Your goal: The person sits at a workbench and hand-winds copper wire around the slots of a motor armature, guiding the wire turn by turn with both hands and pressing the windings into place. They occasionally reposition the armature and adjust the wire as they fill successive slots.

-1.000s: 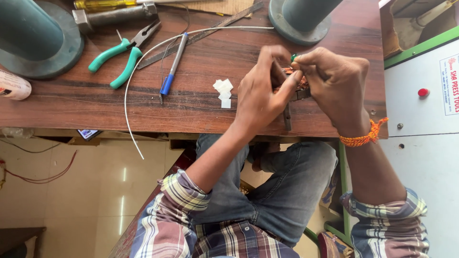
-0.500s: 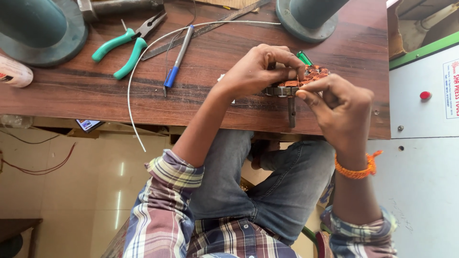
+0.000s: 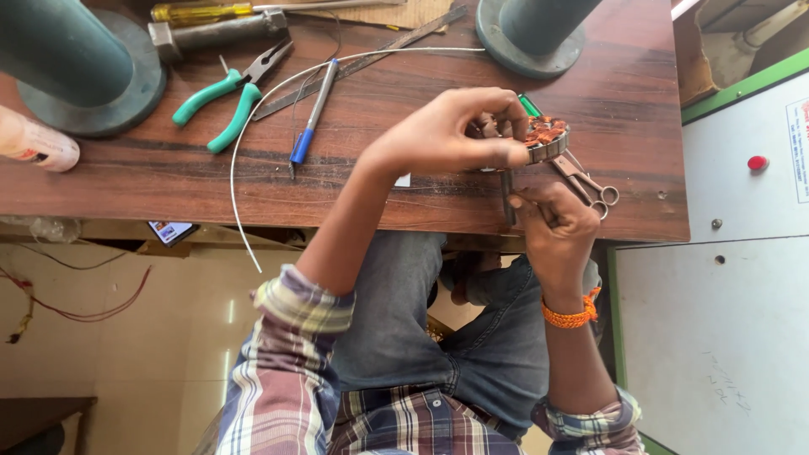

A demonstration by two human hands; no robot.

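The round copper-wound coil ring [image 3: 546, 137] lies flat — no clear long axis; left hand [image 3: 451, 135] pinches its rim, right hand [image 3: 556, 227] grips a thin tool [image 3: 506, 195] below.

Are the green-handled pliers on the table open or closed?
Open. The pliers lie flat on the table, their two green handles spread apart and the tips parted.

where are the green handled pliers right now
In the head view the green-handled pliers lie on the wooden table at upper left, between the round green base and the blue pen, well clear of both hands.
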